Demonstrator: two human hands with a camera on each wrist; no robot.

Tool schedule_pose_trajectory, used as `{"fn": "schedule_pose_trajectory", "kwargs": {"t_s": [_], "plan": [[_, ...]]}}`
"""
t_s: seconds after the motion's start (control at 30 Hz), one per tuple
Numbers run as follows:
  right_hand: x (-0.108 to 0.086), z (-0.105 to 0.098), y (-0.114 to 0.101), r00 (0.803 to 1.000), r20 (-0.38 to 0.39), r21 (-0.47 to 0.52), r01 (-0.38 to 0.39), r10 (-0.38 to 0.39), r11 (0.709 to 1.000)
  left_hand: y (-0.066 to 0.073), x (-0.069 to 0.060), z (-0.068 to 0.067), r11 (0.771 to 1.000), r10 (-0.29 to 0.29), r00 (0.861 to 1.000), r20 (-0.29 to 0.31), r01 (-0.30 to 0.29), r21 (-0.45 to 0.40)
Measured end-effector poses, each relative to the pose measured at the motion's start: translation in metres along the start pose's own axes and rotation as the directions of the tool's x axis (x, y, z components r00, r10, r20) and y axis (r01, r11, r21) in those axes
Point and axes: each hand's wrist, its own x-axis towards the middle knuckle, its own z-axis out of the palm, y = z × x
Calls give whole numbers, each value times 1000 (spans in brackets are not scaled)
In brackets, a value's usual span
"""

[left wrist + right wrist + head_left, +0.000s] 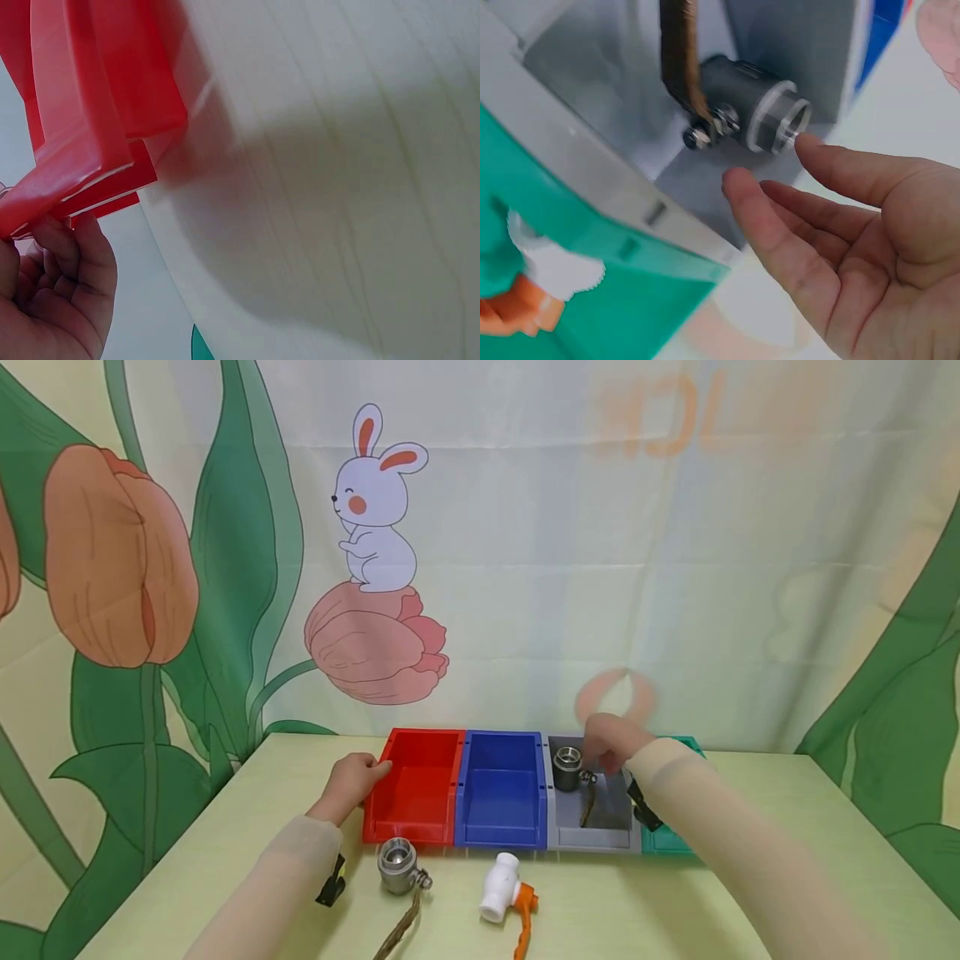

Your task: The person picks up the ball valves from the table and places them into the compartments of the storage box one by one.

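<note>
My left hand [351, 785] grips the left rim of the red bin [384, 810]; in the left wrist view, its fingers [96, 247] curl under the red lip. My right hand [617, 743] is over the grey bin [592, 838], beside a steel ball valve [567, 773] with a brown lever handle. In the right wrist view, the thumb and fingers of the hand [862, 240] are spread near the valve's threaded end [791, 124], holding nothing. That valve rests inside the grey bin. Whether the thumb tip touches it, I cannot tell.
A second steel ball valve [397, 865] and a white plastic valve [500, 888] with an orange handle lie on the table before the bins. Between red and grey stands a blue bin [501, 836]. At right, the green bin [682, 315] holds a white-and-orange valve [559, 270].
</note>
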Motion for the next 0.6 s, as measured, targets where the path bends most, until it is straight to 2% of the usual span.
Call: {"fn": "schedule_pose_trajectory", "kwargs": {"t_s": [0.13, 0.37, 0.6], "plan": [[-10, -10, 5, 999, -33, 48, 40, -39, 998, 0, 0, -1, 1000, 4, 1000, -1, -4, -2], [-21, -26, 10, 990, -70, 21, 123, -122, 992, 0, -2, -2, 1000, 1, 1000, 1, -1, 2], [-33, -29, 12, 979, -103, 67, 182, -175, 981, 2, -1, -1, 1000, 11, 1000, 5, -11, -1]]}}
